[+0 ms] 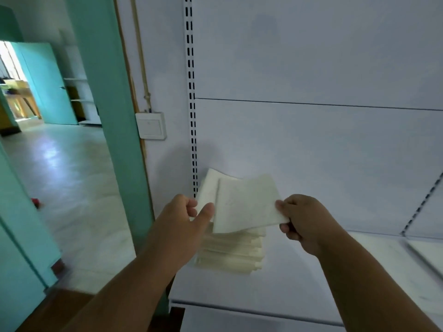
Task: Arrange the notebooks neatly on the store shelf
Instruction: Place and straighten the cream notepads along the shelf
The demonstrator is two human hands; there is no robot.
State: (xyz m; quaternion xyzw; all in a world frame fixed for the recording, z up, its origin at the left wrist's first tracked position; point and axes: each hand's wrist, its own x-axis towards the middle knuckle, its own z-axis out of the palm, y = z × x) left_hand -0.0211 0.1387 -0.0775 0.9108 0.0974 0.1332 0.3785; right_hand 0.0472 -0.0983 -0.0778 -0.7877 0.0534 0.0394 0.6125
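A single pale notebook (pixel 247 204) is held level between the two hands, directly above a stack of notebooks (pixel 230 252) of the same cream colour that stands on the white shelf (pixel 323 283) just below and between the wrists. The right hand (pixel 302 219) pinches the notebook's right edge, thumb on top and fingers curled beneath; this appears to be the carrying grip. The left hand (pixel 189 216) sits at the notebook's left edge with the thumb extended toward it and the fingers curled behind; motion blur prevents confirming whether it grips the notebook or only steadies it. Judged from the pose, the two-sided hold serves to square the notebook over the stack before setting it down, since the stack's edges below are visibly uneven. The stack occupies the shelf's left end, hard by the slotted upright (pixel 193 116) ahead of the left hand. Further left of that hand are a wall switch (pixel 151 125), a teal door frame (pixel 107 116) and a tiled floor (pixel 60 176) running into a second room.
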